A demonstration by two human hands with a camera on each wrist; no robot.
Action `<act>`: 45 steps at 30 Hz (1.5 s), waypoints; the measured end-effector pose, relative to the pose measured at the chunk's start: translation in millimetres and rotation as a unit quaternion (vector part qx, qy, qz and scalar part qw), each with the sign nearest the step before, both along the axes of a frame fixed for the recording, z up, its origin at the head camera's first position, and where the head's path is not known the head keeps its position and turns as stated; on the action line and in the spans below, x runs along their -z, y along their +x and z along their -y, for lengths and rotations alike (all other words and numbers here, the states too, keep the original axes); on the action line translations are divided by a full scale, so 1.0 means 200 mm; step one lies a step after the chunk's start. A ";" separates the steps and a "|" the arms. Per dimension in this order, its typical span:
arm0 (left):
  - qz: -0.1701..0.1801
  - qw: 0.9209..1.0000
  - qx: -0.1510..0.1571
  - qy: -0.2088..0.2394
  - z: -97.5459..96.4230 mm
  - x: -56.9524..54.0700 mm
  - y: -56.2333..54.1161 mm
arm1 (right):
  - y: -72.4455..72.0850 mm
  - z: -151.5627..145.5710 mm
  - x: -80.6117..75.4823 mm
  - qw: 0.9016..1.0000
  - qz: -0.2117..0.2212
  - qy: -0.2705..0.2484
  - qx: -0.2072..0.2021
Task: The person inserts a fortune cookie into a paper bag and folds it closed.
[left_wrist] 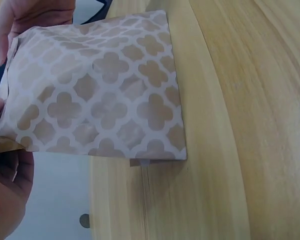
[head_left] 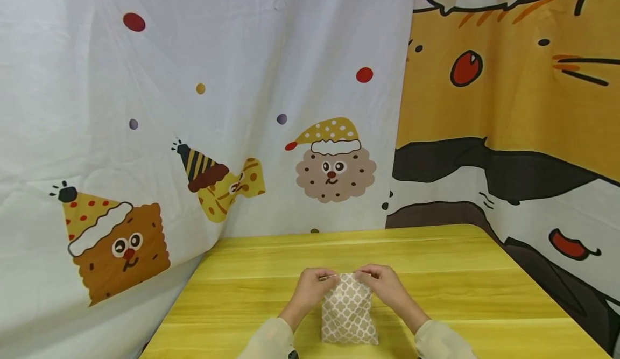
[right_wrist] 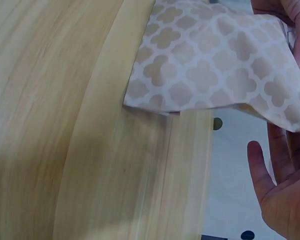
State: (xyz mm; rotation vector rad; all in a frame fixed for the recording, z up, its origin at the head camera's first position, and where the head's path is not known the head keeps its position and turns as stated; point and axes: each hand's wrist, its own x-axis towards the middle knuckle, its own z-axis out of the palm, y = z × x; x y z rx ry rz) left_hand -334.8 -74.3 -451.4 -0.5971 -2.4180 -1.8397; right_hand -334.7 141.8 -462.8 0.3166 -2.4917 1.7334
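Observation:
A tan paper bag (head_left: pixel 346 313) with a white quatrefoil pattern stands over the table, its top edge between both hands. My left hand (head_left: pixel 310 290) pinches the bag's upper left corner, thumb on the near side. At the upper right corner my right hand (head_left: pixel 386 286) grips the same edge between thumb and fingers. In the left wrist view the bag (left_wrist: pixel 110 90) looks flat at its bottom and slightly puffed nearer the hands. The right wrist view shows the bag's side (right_wrist: pixel 205 70) with the right hand's fingers (right_wrist: pixel 282 150) behind it. What the bag contains is hidden.
The yellow wood-grain table (head_left: pixel 261 262) extends around the bag and reaches a rounded far edge. Behind it hangs a white curtain (head_left: pixel 232 52) printed with cartoon biscuits, and an orange cartoon cloth (head_left: pixel 513 95) hangs at the right.

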 end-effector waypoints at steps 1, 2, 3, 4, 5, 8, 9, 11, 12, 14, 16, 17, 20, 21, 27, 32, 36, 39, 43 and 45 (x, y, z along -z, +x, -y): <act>0.000 1.000 -0.001 0.003 0.00 -0.03 0.02 | 0.00 0.01 0.00 1.000 0.000 0.005 0.000; 0.000 1.000 -0.001 0.009 -0.01 -0.05 0.05 | 0.00 0.01 -0.01 1.000 0.000 0.010 0.000; -0.002 1.000 -0.001 0.012 -0.01 -0.07 0.06 | 0.00 0.02 -0.01 1.000 -0.002 0.013 0.000; -0.004 1.000 0.000 0.015 -0.01 -0.07 0.07 | 0.01 0.02 -0.01 1.000 -0.004 0.014 0.000; -0.004 1.000 0.001 0.017 -0.01 -0.08 0.08 | 0.01 0.02 -0.01 1.000 -0.007 0.012 -0.001; -0.003 1.000 0.000 0.016 -0.02 -0.04 0.04 | 0.01 0.02 -0.01 1.000 -0.017 0.003 -0.005; -0.002 1.000 -0.001 0.011 -0.02 -0.02 0.02 | 0.00 0.02 0.00 1.000 -0.022 0.000 -0.007; 0.003 1.000 -0.002 0.001 -0.03 0.00 0.00 | 0.00 0.03 0.00 1.000 -0.026 -0.003 -0.011; 0.003 1.000 -0.003 -0.004 -0.03 0.03 -0.02 | 0.00 0.03 0.00 1.000 -0.029 -0.003 -0.013; 0.000 1.000 -0.002 -0.011 -0.03 0.04 -0.03 | 0.00 0.03 0.00 0.999 -0.032 -0.004 -0.020; -0.005 1.000 -0.002 -0.016 -0.04 0.04 -0.03 | 0.01 0.04 -0.01 0.999 -0.033 -0.011 -0.027; -0.009 1.000 -0.003 -0.020 -0.04 0.04 -0.04 | 0.01 0.04 -0.01 0.999 -0.036 -0.013 -0.030; -0.024 0.999 -0.009 -0.030 -0.06 0.04 -0.03 | 0.01 0.06 -0.01 0.998 -0.041 -0.018 -0.034; -0.029 0.999 -0.012 -0.032 -0.06 0.03 -0.03 | 0.01 0.06 -0.02 0.998 -0.043 -0.020 -0.034; -0.053 0.997 -0.040 -0.040 -0.07 0.03 -0.02 | 0.01 0.08 -0.01 0.998 -0.055 -0.004 -0.014; -0.072 0.993 -0.073 -0.051 -0.03 0.05 -0.01 | 0.01 0.07 0.00 0.998 -0.061 0.007 0.030; -0.080 0.992 -0.085 -0.047 0.01 0.07 -0.02 | 0.01 0.06 0.00 0.997 -0.064 0.015 0.050; -0.085 0.992 -0.088 -0.043 0.02 0.08 -0.02 | 0.01 0.05 0.00 0.995 -0.065 0.027 0.067; -0.083 0.989 -0.115 -0.041 0.03 0.09 -0.03 | 0.00 0.01 0.00 0.991 -0.060 0.045 0.109; -0.079 0.987 -0.132 -0.039 0.04 0.10 -0.03 | 0.00 -0.01 0.00 0.989 -0.057 0.048 0.125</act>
